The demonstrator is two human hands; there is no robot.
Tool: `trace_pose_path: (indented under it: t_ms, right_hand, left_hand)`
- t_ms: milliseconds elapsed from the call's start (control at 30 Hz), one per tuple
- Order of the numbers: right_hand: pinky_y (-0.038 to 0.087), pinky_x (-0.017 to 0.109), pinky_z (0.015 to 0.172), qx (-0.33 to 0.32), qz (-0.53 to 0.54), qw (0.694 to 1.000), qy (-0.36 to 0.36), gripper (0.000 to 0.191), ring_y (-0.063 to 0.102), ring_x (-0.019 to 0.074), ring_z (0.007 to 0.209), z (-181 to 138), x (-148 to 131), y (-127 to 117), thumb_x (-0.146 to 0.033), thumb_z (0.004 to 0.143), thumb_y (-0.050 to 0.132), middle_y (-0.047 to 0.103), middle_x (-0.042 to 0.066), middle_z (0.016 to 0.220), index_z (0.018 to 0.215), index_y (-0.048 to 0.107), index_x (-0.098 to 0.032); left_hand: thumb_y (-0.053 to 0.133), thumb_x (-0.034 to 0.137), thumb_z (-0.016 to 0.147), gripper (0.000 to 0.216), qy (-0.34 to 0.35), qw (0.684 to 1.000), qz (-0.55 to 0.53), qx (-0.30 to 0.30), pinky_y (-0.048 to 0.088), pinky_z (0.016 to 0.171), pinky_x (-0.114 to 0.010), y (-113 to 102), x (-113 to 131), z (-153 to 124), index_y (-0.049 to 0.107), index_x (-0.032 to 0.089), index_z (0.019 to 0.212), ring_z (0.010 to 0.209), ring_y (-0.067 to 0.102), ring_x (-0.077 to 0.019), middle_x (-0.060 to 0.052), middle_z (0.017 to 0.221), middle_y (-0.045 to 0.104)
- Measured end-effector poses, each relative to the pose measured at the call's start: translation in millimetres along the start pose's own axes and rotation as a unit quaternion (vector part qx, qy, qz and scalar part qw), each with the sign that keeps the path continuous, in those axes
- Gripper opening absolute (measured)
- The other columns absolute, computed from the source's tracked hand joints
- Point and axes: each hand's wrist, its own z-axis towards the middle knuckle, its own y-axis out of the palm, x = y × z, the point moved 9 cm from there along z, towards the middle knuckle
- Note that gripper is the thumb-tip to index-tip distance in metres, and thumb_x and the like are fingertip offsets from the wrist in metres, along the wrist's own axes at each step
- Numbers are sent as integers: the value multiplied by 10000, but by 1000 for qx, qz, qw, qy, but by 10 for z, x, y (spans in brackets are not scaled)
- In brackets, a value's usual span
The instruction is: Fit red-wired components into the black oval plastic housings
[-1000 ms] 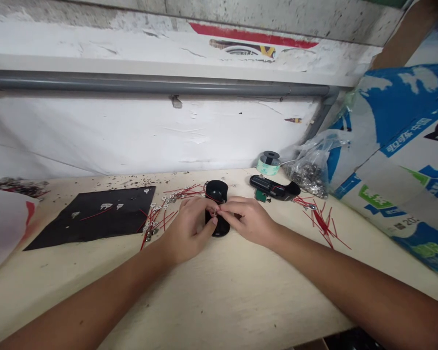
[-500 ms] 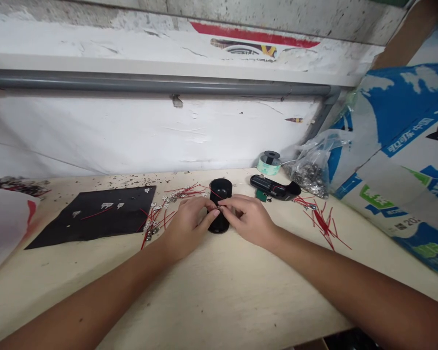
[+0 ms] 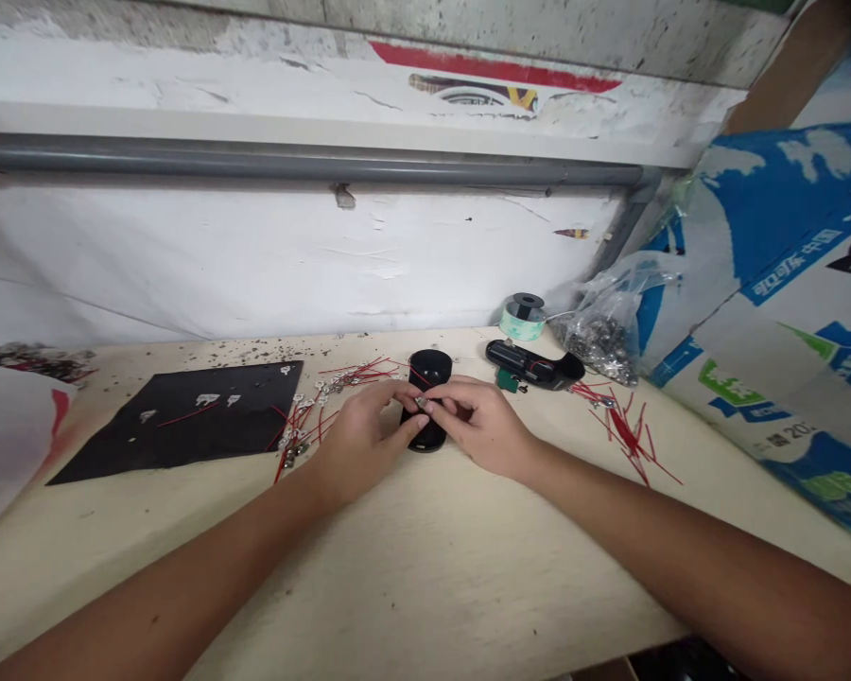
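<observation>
A small silvery metal tab (image 3: 421, 402) sits between the fingertips of both hands, just over a black plastic housing (image 3: 430, 364) on the table. My left hand (image 3: 371, 430) is closed in a pinch at the tab's left side. From the right, my right hand (image 3: 483, 426) pinches it with thumb and forefinger. A thin red wire crosses the housing beside my fingertips; where it ends is hidden. The fingers cover the housing's middle. Left of my left hand lie loose metal tabs with red wires (image 3: 299, 421).
A black sheet (image 3: 184, 421) with a few tabs lies at left. To the right are another black housing (image 3: 535, 366) with a green board (image 3: 507, 380), a tape roll (image 3: 523, 317), a bag of metal parts (image 3: 599, 336), red wires (image 3: 631, 435) and a large printed box (image 3: 787, 350).
The metal tab has turned up between my fingertips and shows more plainly. The black housing has shifted slightly, while both arms stay nearly in place.
</observation>
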Motion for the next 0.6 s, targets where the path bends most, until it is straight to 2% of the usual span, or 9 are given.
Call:
trace_pose_path:
  t_ms: [100, 233, 333, 433, 533, 600]
  right_hand:
    - [374, 271, 570, 54, 32, 998, 11, 182, 481, 130, 630, 16, 44, -81, -294, 927, 628, 544, -2, 712, 991, 753, -179]
    - [395, 281, 569, 104, 101, 987, 67, 232, 461, 132, 612, 26, 222, -152, -357, 905, 652, 535, -3, 697, 987, 746, -161]
    - [406, 272, 561, 91, 117, 985, 87, 213, 457, 125, 608, 30, 280, -129, -346, 878, 668, 489, -18, 679, 952, 738, -159]
    - [385, 242, 508, 68, 108, 989, 75, 189, 440, 98, 574, 17, 239, -93, -274, 841, 665, 464, -29, 726, 993, 707, -169]
    - [349, 213, 415, 27, 151, 983, 98, 372, 439, 58, 485, -19, 230, -6, -219, 823, 610, 493, -29, 854, 1195, 588, -221]
    - [352, 206, 387, 21, 192, 975, 107, 418, 447, 49, 442, -38, 203, 9, -196, 824, 555, 506, -33, 902, 1235, 504, -253]
  left_hand:
    - [612, 200, 894, 167, 26, 1000, 6, 7, 522, 876, -393, -8, 34, -4, 635, 198, 1060, 949, 661, -206, -61, 990, 706]
    - [582, 142, 887, 98, 109, 993, 39, -23, 494, 897, -411, 53, 208, -23, 638, 199, 944, 946, 647, -210, -61, 971, 704]
    - [565, 146, 897, 130, 127, 989, 64, -42, 482, 917, -433, 99, 261, -48, 648, 211, 972, 995, 636, -228, -72, 1020, 700]
    - [542, 144, 906, 152, 128, 989, 72, -32, 483, 931, -435, 87, 255, -63, 645, 212, 994, 1013, 632, -230, -77, 1039, 692]
    - [522, 142, 911, 158, 144, 985, 94, -9, 485, 931, -434, 18, 284, -45, 628, 214, 1004, 1025, 629, -235, -77, 1033, 688]
    - [516, 145, 907, 149, 165, 978, 124, 24, 481, 932, -451, -96, 381, -22, 607, 218, 999, 1038, 625, -248, -75, 1022, 687]
